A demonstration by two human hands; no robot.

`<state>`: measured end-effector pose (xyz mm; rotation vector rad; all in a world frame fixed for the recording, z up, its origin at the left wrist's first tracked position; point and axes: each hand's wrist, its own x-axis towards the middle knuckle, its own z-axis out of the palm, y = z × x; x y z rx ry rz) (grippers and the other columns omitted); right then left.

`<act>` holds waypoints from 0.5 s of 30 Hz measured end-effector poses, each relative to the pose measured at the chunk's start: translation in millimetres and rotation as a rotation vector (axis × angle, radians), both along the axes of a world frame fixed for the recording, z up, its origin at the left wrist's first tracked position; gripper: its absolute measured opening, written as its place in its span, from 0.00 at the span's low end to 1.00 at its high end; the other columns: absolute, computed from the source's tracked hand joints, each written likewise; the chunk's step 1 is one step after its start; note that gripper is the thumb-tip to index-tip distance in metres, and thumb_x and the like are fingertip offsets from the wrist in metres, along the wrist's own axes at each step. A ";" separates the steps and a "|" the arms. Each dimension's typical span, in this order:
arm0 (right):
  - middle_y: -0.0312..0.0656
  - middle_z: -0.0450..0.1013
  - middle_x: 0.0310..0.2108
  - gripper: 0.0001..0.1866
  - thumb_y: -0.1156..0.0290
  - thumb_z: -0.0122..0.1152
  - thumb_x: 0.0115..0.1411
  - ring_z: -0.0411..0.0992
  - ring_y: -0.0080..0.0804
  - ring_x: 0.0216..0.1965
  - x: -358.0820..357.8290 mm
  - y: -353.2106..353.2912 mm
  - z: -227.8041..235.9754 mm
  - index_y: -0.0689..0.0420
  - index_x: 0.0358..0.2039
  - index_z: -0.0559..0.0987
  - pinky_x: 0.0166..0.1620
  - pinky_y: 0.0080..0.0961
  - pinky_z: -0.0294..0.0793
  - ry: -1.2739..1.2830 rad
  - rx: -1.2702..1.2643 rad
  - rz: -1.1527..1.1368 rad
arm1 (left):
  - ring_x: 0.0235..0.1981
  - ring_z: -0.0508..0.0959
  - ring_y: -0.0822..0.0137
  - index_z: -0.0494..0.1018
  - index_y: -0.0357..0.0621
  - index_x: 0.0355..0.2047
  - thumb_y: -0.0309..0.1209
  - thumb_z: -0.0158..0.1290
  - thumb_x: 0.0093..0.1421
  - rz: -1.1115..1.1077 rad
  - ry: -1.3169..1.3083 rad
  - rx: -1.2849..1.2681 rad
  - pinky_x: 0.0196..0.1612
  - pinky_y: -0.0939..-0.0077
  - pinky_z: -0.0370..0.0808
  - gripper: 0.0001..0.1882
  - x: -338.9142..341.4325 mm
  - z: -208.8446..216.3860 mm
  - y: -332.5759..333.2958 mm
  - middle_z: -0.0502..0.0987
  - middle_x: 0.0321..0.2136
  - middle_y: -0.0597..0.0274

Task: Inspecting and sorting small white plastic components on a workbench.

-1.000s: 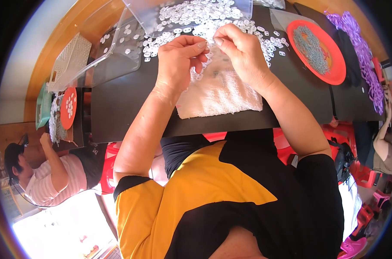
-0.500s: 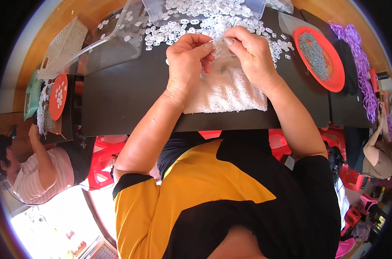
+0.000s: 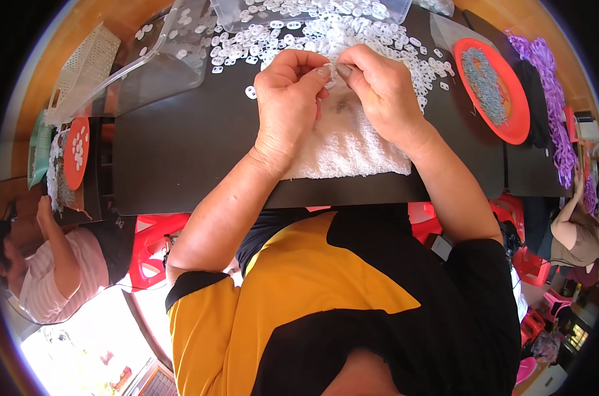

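Observation:
Above a white towel (image 3: 352,155), my two hands meet with their fingertips almost touching. My left hand (image 3: 287,96) is closed in a pinch; a small white piece (image 3: 330,82) shows at its fingertips, mostly covered. My right hand (image 3: 384,86) is pinched too, thumb against forefinger, and what it grips is too small or hidden to name. Just beyond the hands lies a heap of white oval pieces (image 3: 372,36) with holes in them. One such loose piece (image 3: 250,92) sits beside my left hand.
On the right, a red plate (image 3: 516,122) holds thin grey metal pieces, with purple cord (image 3: 558,119) beyond it. A clear plastic bin (image 3: 147,79) lies at the far left of the dark table (image 3: 180,158). Other people work on both sides, one by another red plate (image 3: 71,175).
My fingertips have come closer together, the right hand shifting slightly toward the left one. The whole view has shifted a little. Both pinches stay closed.

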<state>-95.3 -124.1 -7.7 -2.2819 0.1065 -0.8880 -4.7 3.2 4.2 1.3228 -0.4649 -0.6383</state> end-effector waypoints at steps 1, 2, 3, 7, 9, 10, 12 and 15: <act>0.47 0.74 0.27 0.05 0.80 0.55 0.55 0.74 0.48 0.28 -0.2 2.0 0.5 0.59 0.33 0.74 0.30 0.36 0.71 -0.009 0.002 -0.005 | 0.22 0.72 0.77 0.74 0.33 0.36 0.21 0.53 0.60 0.013 -0.013 0.011 0.20 0.84 0.66 0.05 -1.5 -0.1 0.1 0.76 0.27 0.62; 0.47 0.74 0.27 0.05 0.81 0.55 0.54 0.74 0.48 0.29 0.4 3.5 0.3 0.60 0.32 0.73 0.30 0.36 0.71 -0.019 0.004 -0.011 | 0.21 0.71 0.78 0.74 0.33 0.36 0.21 0.53 0.60 0.027 -0.026 0.021 0.20 0.84 0.66 0.04 -2.2 -0.8 -0.2 0.75 0.27 0.63; 0.47 0.74 0.27 0.05 0.81 0.55 0.54 0.74 0.48 0.29 1.9 4.7 -0.6 0.60 0.32 0.73 0.30 0.36 0.71 -0.015 0.005 -0.011 | 0.21 0.71 0.78 0.74 0.33 0.36 0.21 0.53 0.60 0.027 -0.022 0.022 0.20 0.84 0.66 0.04 -2.1 -3.4 -1.0 0.75 0.27 0.63; 0.47 0.74 0.27 0.06 0.82 0.55 0.53 0.74 0.47 0.29 6.6 10.9 -7.9 0.59 0.32 0.73 0.30 0.36 0.72 -0.057 -0.091 -0.032 | 0.20 0.70 0.79 0.74 0.33 0.36 0.22 0.54 0.61 0.096 -0.132 0.011 0.19 0.85 0.65 0.04 -3.8 -12.8 -0.4 0.75 0.26 0.64; 0.47 0.74 0.27 0.06 0.82 0.55 0.53 0.74 0.47 0.29 7.3 9.2 -7.3 0.59 0.32 0.73 0.30 0.36 0.72 -0.051 -0.096 -0.038 | 0.20 0.70 0.79 0.74 0.34 0.35 0.22 0.54 0.61 0.111 -0.130 0.012 0.19 0.85 0.65 0.04 -3.1 -10.4 -1.7 0.75 0.26 0.64; 0.47 0.74 0.27 0.06 0.83 0.54 0.55 0.74 0.43 0.28 5.5 8.6 -7.2 0.60 0.34 0.73 0.31 0.32 0.72 -0.049 -0.068 -0.029 | 0.20 0.70 0.79 0.74 0.33 0.35 0.22 0.54 0.61 0.098 -0.086 -0.014 0.19 0.85 0.65 0.04 -3.7 -9.5 -1.0 0.75 0.26 0.64; 0.47 0.74 0.27 0.07 0.83 0.52 0.57 0.75 0.39 0.27 3.7 7.5 -4.8 0.61 0.36 0.73 0.31 0.28 0.72 -0.050 -0.042 -0.021 | 0.20 0.70 0.79 0.74 0.33 0.35 0.22 0.54 0.60 0.083 -0.046 -0.043 0.19 0.85 0.65 0.04 -3.8 -5.2 0.6 0.75 0.26 0.64; 0.47 0.74 0.27 0.06 0.83 0.52 0.57 0.75 0.40 0.27 0.7 6.2 -3.4 0.61 0.36 0.73 0.32 0.28 0.72 -0.050 -0.030 -0.032 | 0.21 0.71 0.79 0.75 0.34 0.35 0.22 0.56 0.59 0.059 0.016 -0.033 0.19 0.85 0.67 0.05 -3.5 2.1 4.2 0.76 0.26 0.64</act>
